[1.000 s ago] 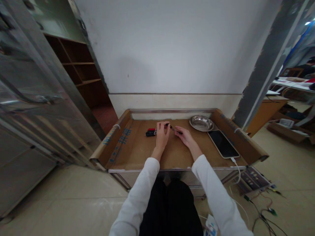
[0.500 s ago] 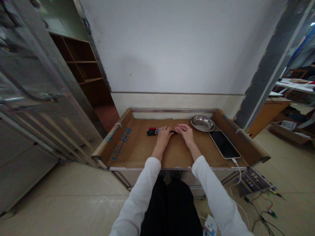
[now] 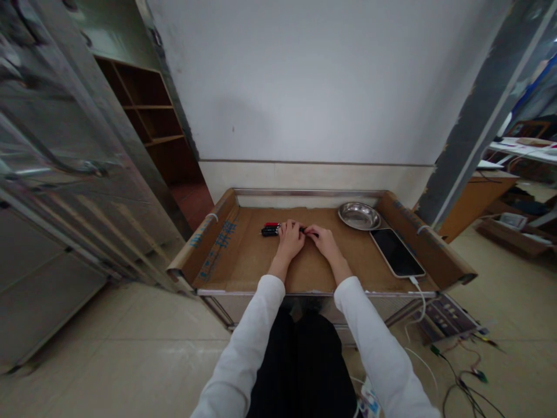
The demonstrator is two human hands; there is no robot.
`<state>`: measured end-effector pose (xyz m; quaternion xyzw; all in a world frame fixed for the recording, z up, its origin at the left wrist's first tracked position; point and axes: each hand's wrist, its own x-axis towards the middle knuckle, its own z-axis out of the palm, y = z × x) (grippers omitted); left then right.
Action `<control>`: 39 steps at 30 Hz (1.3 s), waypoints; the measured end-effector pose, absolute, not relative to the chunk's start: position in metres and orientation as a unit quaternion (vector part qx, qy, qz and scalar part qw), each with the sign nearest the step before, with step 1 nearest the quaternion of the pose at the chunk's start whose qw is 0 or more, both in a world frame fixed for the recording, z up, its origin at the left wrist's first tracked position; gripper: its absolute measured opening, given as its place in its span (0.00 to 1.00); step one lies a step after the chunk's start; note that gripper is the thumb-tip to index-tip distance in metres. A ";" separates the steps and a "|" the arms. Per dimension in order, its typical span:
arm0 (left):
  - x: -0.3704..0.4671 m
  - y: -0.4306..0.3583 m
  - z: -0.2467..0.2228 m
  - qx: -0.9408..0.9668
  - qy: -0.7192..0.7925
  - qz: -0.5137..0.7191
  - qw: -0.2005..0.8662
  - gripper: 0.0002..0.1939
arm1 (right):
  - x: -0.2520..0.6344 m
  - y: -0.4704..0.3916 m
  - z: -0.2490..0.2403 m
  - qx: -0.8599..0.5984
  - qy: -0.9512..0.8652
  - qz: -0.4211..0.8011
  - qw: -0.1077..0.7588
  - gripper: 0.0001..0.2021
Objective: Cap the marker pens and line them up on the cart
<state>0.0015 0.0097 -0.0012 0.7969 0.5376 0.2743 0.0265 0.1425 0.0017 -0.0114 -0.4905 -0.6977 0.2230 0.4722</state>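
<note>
Both hands meet near the centre of the frame. The left hand (image 3: 290,238) lies palm down with bent fingers over a small bundle of pens; whether it grips them or only presses on them cannot be told. The right hand (image 3: 322,240), just beside it, has thumb and fingertips closed on a slim dark piece (image 3: 315,234), probably part of a pen.

A pale wall (image 3: 304,87) fills the upper middle. Below it, the cardboard lining (image 3: 248,261) of a raised-sided stand spans the centre. On the right of the lining lies a phone (image 3: 397,253) with a white cable (image 3: 423,305) plugged in, and above it sits a shallow metal bowl (image 3: 359,215). The pens lie left of centre: a red pen (image 3: 272,224) at the far side, black pens (image 3: 270,231) nearer the person, their right ends hidden under the left fingers.

Such round barrels would roll easily, so light, even pressure from the left hand should serve better than a hard push. The right fingertips would do best to work low, in line with the barrels, with small movements that do not knock the bundle askew.
</note>
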 end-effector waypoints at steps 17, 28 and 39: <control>0.001 0.009 -0.003 0.816 0.518 0.254 0.040 0.08 | 0.148 -0.005 -0.019 -0.574 -0.739 0.018 0.353 0.18; 0.005 0.011 -0.001 0.794 0.536 0.287 0.000 0.16 | 0.149 -0.003 -0.021 -0.599 -0.722 -0.005 0.347 0.22; 0.006 0.013 -0.001 0.786 0.549 0.284 -0.012 0.11 | 0.143 -0.004 -0.016 -0.656 -0.687 -0.067 0.306 0.17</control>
